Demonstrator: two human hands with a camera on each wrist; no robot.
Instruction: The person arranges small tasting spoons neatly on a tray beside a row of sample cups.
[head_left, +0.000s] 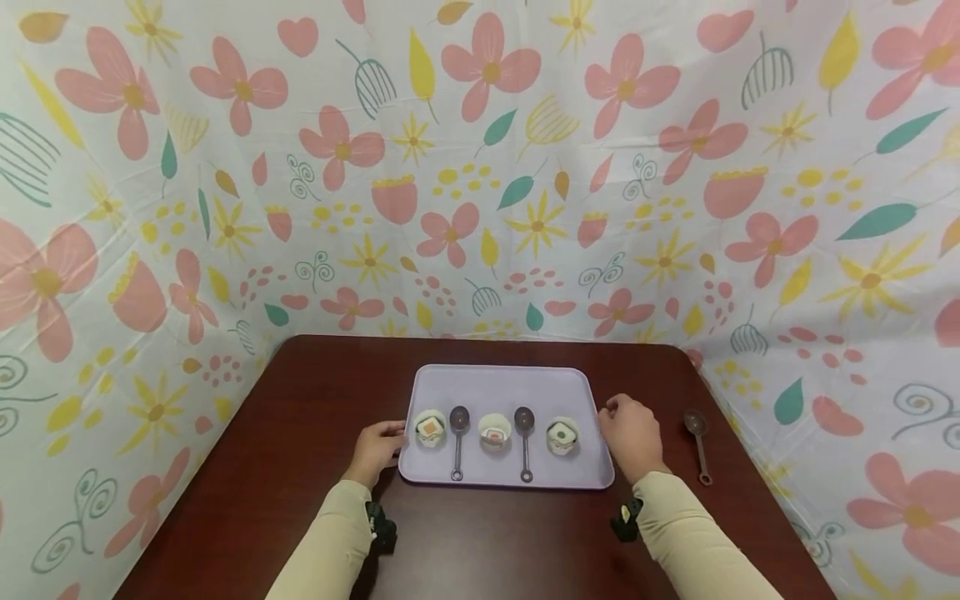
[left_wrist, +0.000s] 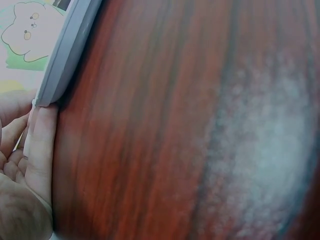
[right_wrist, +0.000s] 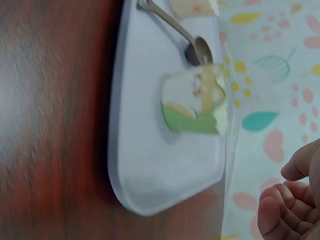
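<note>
A pale lilac tray (head_left: 491, 383) lies on the dark table. On it stand three paper cups: a left cup (head_left: 431, 430) with an orange-marked piece, a middle cup (head_left: 494, 436) with a reddish-marked piece, and a right cup (head_left: 562, 436) with a green-marked piece. Between them lie two dark spoons (head_left: 458, 446) (head_left: 525, 446). My left hand (head_left: 372, 452) grips the tray's left edge, with fingers at the rim (left_wrist: 67, 65) in the left wrist view. Beside the tray's right edge is my right hand (head_left: 632, 435). Its fingers are loosely curled, apart from the tray and holding nothing in the right wrist view.
A third dark spoon (head_left: 697, 433) lies on the table near its right edge, beyond my right hand. Flower-patterned cloth (head_left: 480, 167) hangs behind the wooden table (head_left: 480, 550) and along both sides.
</note>
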